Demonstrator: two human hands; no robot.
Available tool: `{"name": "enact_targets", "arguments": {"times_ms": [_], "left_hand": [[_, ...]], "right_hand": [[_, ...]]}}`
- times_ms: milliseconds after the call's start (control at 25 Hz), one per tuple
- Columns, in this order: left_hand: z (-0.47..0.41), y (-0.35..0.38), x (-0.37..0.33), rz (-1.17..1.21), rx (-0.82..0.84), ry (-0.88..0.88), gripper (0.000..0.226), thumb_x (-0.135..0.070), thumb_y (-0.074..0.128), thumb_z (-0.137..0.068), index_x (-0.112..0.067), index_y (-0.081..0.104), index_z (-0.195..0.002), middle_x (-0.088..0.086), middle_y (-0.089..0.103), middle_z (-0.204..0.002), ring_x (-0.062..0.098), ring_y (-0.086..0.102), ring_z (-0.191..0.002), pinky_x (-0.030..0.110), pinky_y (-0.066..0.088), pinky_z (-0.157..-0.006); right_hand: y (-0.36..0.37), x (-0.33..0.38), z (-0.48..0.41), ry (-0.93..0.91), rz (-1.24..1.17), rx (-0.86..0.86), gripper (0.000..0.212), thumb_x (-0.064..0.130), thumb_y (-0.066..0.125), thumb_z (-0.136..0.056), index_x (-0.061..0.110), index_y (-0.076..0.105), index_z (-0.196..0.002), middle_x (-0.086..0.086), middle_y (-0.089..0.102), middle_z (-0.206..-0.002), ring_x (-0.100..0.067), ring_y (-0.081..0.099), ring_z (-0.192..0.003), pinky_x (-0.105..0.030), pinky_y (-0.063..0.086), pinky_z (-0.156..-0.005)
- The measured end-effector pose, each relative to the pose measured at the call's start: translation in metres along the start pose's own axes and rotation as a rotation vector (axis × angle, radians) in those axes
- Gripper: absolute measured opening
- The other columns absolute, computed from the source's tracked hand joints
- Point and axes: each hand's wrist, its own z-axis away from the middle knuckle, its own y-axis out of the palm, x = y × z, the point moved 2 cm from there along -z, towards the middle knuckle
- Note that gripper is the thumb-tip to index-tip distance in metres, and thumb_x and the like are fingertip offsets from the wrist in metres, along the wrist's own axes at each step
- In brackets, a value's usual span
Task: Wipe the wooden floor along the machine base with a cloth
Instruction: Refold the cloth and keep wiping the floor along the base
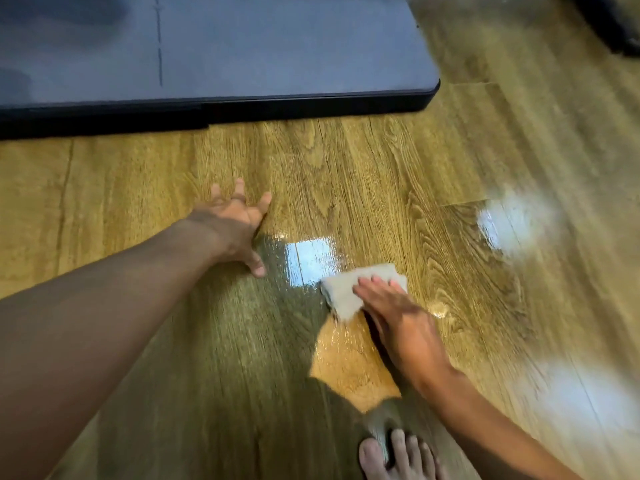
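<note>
A folded grey-beige cloth (349, 289) lies flat on the wooden floor (363, 174). My right hand (391, 310) presses down on it with fingers laid flat across its near right part. My left hand (235, 223) rests on the floor to the left of the cloth, fingers spread, holding nothing. The machine base (242, 109), a dark low platform with a black edge and a grey-blue top, runs across the top of the view, well beyond both hands. A wet shiny patch (308, 261) sits between the two hands.
A bare foot (398, 455) stands at the bottom edge, just behind my right arm. Bright light reflections (512, 220) show on the boards at the right. A dark blurred object (609, 22) sits in the top right corner.
</note>
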Motion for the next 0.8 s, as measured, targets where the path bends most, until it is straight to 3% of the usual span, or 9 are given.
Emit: {"name": "enact_targets", "arguments": {"times_ms": [120,200,320,440,520,600,720,800], "left_hand": [[-0.011,-0.008,-0.013,0.06,0.048,-0.011,0.129,-0.073,0.066,-0.061,-0.035,-0.024,-0.145,0.016,-0.024,-0.153,0.049,-0.005,-0.14,0.058,0.019,-0.11],[-0.014,-0.006,-0.013,0.027,0.05,-0.004,0.13,-0.069,0.067,-0.062,-0.033,-0.029,-0.142,0.02,-0.024,-0.151,0.052,-0.006,-0.138,0.06,0.02,-0.11],[-0.016,0.001,-0.01,0.015,0.053,0.015,0.127,-0.065,0.068,-0.065,-0.031,-0.024,-0.145,0.023,-0.009,-0.155,0.053,0.006,-0.138,0.061,0.026,-0.108],[-0.016,0.0,-0.011,0.008,0.055,0.029,0.122,-0.064,0.069,-0.064,-0.027,-0.009,-0.15,0.026,0.008,-0.154,0.053,0.014,-0.137,0.062,0.028,-0.107],[-0.016,-0.002,-0.011,0.023,0.058,0.017,0.124,-0.064,0.07,-0.062,-0.029,-0.011,-0.15,0.026,-0.003,-0.154,0.054,0.006,-0.138,0.063,0.025,-0.107],[-0.017,-0.001,-0.01,0.026,0.061,0.017,0.126,-0.064,0.07,-0.063,-0.03,-0.016,-0.148,0.025,-0.014,-0.153,0.054,-0.003,-0.137,0.065,0.021,-0.108],[-0.022,0.002,-0.01,0.069,0.082,0.013,0.132,-0.062,0.072,-0.063,-0.032,-0.03,-0.141,0.024,-0.033,-0.144,0.056,-0.016,-0.133,0.069,0.016,-0.106],[-0.025,0.003,-0.01,0.089,0.092,0.013,0.134,-0.061,0.073,-0.062,-0.031,-0.031,-0.141,0.023,-0.037,-0.139,0.057,-0.018,-0.131,0.071,0.016,-0.105]], "right_hand": [[0.003,0.002,-0.059,0.035,-0.016,0.033,0.041,0.008,0.05,-0.098,0.027,0.049,-0.135,0.004,0.041,-0.143,-0.018,0.04,-0.133,-0.04,0.042,-0.105],[0.005,0.0,-0.049,0.004,-0.027,0.015,0.035,0.017,0.044,-0.101,0.026,0.048,-0.134,0.005,0.043,-0.142,-0.014,0.038,-0.134,-0.038,0.038,-0.109],[0.005,-0.002,-0.009,-0.09,-0.033,-0.057,0.046,-0.001,0.042,-0.09,0.018,0.056,-0.129,-0.001,0.055,-0.133,-0.018,0.048,-0.126,-0.044,0.049,-0.097],[0.005,-0.003,-0.077,-0.057,-0.002,-0.072,0.049,-0.008,0.054,-0.088,0.018,0.056,-0.13,-0.007,0.056,-0.132,-0.026,0.052,-0.123,-0.049,0.051,-0.092],[0.004,0.0,-0.142,-0.01,0.018,-0.059,0.046,-0.003,0.051,-0.093,0.018,0.052,-0.134,-0.006,0.049,-0.14,-0.024,0.046,-0.13,-0.045,0.044,-0.102],[0.008,0.002,-0.169,0.027,0.005,-0.082,0.053,-0.012,0.047,-0.091,0.017,0.05,-0.135,-0.005,0.045,-0.143,-0.023,0.042,-0.133,-0.041,0.038,-0.109],[0.019,-0.003,-0.134,0.009,-0.014,-0.127,0.054,-0.009,0.057,-0.088,0.017,0.051,-0.134,-0.002,0.047,-0.141,-0.019,0.04,-0.134,-0.034,0.026,-0.115],[0.022,-0.006,-0.112,-0.031,-0.021,-0.142,0.053,-0.009,0.062,-0.083,0.017,0.055,-0.13,-0.004,0.053,-0.136,-0.022,0.047,-0.129,-0.038,0.03,-0.113]]}}
